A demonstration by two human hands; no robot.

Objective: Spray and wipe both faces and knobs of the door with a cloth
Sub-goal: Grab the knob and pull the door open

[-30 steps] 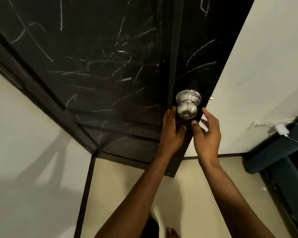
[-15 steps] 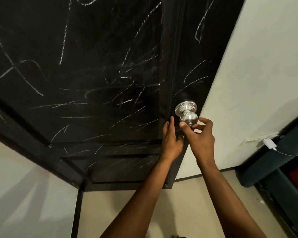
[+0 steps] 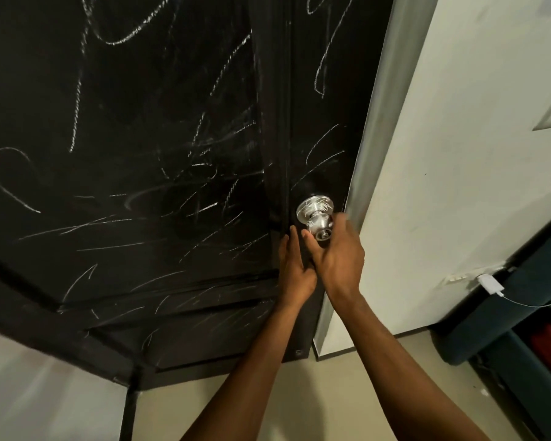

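- Right hand [image 3: 337,253] curls its grip around the round brushed-silver metal door knob [image 3: 318,218], thumb on the knob's left side, fingers wrapped over its right; the fingertips are blurred.
- Left hand [image 3: 295,265] lies flat and empty, fingers straight, pressed against the black panelled wooden door [image 3: 140,154] just left of and below the knob.
- White chalk-like scribbles [image 3: 178,186] cover the door's face, and fine white marks [image 3: 315,205] sit on the knob's round base plate.
- No cloth or spray bottle is visible, so cleaning looks not yet begun on this face.
- Judged step: turning the knob to open or steady the door.
- To do it well: keep a full, firm wrap on the smooth metal, twist fully before pulling, and let the flat left palm brace the door so it swings slowly, clear of the pale wall [image 3: 458,154] at right.
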